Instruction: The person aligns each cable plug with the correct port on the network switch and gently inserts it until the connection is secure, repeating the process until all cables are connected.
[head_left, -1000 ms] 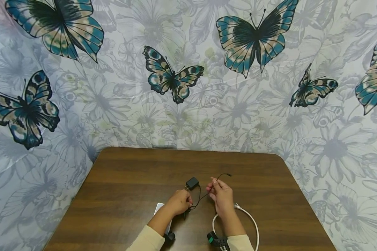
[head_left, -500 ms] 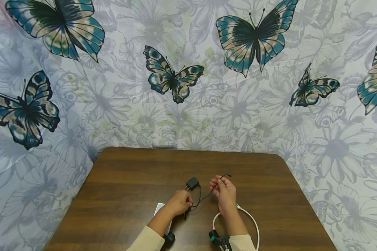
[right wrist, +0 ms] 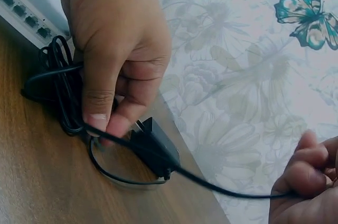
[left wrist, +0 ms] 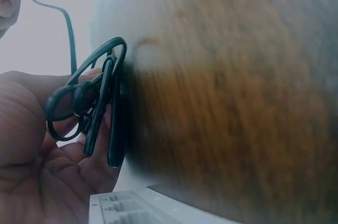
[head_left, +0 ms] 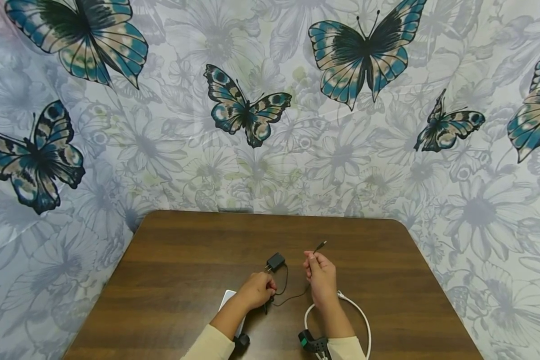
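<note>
Black cable (right wrist: 198,180) over the surface (head_left: 184,250), L hand (head_left: 255,291) pinching it at its coil (right wrist: 64,89), adapter (head_left: 276,262) nearby; R hand (head_left: 322,281) grips it nr the plug (head_left: 320,246). Step's prob. unwinding; next move likely needs gentle R pull, firm L hold.

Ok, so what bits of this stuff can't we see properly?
- White box: head view, partly hidden behind the left arm; both wrist views cut it off at the edge.
- Black cord's tip: head view, too small to tell its shape.
- White cable: head view, partly behind the right arm and cut off by the bottom edge.
</note>
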Demonstrator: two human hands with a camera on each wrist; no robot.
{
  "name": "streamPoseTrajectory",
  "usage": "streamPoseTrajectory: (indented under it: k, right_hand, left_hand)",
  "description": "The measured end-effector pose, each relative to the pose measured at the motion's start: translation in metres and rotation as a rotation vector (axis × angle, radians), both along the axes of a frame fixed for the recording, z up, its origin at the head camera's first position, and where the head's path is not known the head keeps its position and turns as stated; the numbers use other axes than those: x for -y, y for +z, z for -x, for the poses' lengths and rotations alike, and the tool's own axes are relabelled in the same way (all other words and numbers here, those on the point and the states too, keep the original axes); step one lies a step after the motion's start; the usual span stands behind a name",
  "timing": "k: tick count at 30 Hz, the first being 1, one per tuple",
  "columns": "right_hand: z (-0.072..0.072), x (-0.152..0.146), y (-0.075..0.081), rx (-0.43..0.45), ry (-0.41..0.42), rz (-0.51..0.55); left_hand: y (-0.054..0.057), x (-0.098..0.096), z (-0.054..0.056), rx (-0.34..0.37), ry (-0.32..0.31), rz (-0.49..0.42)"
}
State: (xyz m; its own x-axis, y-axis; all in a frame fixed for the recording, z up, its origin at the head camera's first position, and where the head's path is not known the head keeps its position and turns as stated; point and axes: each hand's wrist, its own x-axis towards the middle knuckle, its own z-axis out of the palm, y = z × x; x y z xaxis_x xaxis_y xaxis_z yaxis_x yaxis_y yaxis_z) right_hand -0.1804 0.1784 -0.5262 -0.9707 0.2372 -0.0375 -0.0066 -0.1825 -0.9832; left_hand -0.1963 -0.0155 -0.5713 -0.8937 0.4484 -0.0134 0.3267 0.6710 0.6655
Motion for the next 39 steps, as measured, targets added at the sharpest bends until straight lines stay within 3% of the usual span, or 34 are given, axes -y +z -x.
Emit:
streamPoseTrajectory:
  k: [7, 12, 17, 20, 26, 31, 39]
  right_hand:
    - [-0.002, 0.004, 0.004, 0.004, 0.032, -0.046]
    - [-0.003, 0.01, 0.003, 0.016, 0.057, -0.052]
    - [-0.002, 0.014, -0.004, -0.024, 0.071, -0.075]
    - [-0.002, 0.016, -0.004, -0.028, 0.063, -0.102]
    - [-0.004, 0.022, -0.001, -0.036, 0.086, -0.133]
    - [-0.005, 0.026, 0.001, -0.044, 0.103, -0.091]
    - [-0.005, 0.026, 0.002, -0.096, 0.062, -0.056]
  left_hand:
    - [-0.001, -0.001, 0.0, -0.012, -0.009, -0.002]
    - [0.003, -0.004, -0.003, -0.086, 0.009, 0.045]
    - [0.015, -0.011, -0.008, -0.189, 0.061, 0.062]
    - [0.023, -0.017, -0.01, -0.228, 0.067, -0.012]
    - [0.035, -0.029, -0.014, -0.135, 0.025, -0.272]
    - [0.037, -0.032, -0.016, -0.127, 0.049, -0.326]
    - [0.038, -0.032, -0.018, -0.104, 0.071, -0.388]
